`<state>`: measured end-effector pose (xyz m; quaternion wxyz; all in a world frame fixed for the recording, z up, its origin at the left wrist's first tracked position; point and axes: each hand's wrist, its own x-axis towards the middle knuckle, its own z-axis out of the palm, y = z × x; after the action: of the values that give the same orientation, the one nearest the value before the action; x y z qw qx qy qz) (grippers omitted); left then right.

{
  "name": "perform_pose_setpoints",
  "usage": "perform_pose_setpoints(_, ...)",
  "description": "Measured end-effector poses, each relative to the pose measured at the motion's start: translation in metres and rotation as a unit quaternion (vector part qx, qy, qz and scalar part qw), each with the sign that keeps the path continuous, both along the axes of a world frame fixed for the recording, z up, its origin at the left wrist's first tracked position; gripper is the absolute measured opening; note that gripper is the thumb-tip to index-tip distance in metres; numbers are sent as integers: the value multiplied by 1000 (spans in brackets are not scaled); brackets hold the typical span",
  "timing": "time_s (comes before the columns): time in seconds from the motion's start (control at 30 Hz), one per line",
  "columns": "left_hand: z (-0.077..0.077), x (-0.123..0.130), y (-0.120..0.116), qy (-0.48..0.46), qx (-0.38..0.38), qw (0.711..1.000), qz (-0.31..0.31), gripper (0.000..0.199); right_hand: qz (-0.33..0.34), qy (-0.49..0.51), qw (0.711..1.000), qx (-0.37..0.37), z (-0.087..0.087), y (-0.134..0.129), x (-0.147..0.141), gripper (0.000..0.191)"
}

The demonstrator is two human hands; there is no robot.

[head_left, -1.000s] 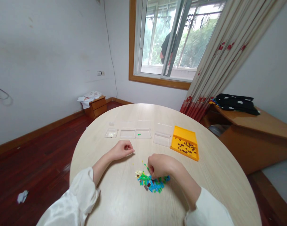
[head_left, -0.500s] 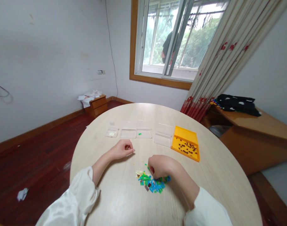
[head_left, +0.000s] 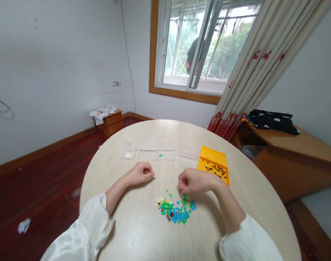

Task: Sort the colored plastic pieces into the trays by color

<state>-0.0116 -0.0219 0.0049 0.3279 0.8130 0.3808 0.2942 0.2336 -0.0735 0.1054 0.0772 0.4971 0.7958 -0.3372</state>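
The right hand [head_left: 192, 180] is curled at the far edge of the little bricks [head_left: 176, 211]; I can't tell if its hidden fingertips hold one. The bricks lie on the table [head_left: 143, 224] in a messy blue, green, cream and brown heap. Farther off, the left hand [head_left: 140, 173] rests loosely curled. The right arm hides part of the yellow box [head_left: 213, 156].

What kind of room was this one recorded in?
Probably a room in a home: a long patterned curtain hangs by the sliding window, a small wooden drawer cabinet stands in the corner, and folded clothing or fabric lies on a desk.
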Motion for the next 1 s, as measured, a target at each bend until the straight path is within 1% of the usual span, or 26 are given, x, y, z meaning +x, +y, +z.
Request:
perform_pose_setpoints(0.13, 0, 0, 0, 3, 4, 1000, -1, 15, -12, 56, 998, 0, 7, 3, 18, 14)
perform_pose_setpoints(0.23, 0, 0, 0, 2, 3, 1000, -2, 15, -41, 71, 996, 46, 13, 3, 35, 14)
perform_pose_setpoints(0.27, 0, 0, 0, 1, 2, 1000, -3, 15, -63, 68, 993, 73, 15, 4, 42, 13)
perform_pose_setpoints(0.33, 0, 0, 0, -2, -2, 1000, -4, 15, -127, 40, 982, 132, 19, 5, 57, 12)
perform_pose_setpoints(0.43, -1, 0, 0, -1, -6, 1000, -3, 16, -226, -42, 949, 217, 23, 7, 78, 10)
perform_pose_setpoints(0.5, -1, 0, 0, 2, -5, 1000, 0, 16, -262, -82, 929, 248, 23, 9, 90, 10)
perform_pose_setpoints(0.63, -1, 0, 0, 5, -2, 1000, 0, 17, -299, -130, 909, 259, 17, 13, 106, 16)
perform_pose_setpoints(0.8, -1, 0, 0, 7, -2, 1000, -1, 17, -340, -159, 888, 265, 10, 17, 112, 29)
perform_pose_setpoints(1.0, 0, 0, -1, 8, -6, 1000, -3, 16, -340, -148, 885, 280, 12, 15, 110, 32)
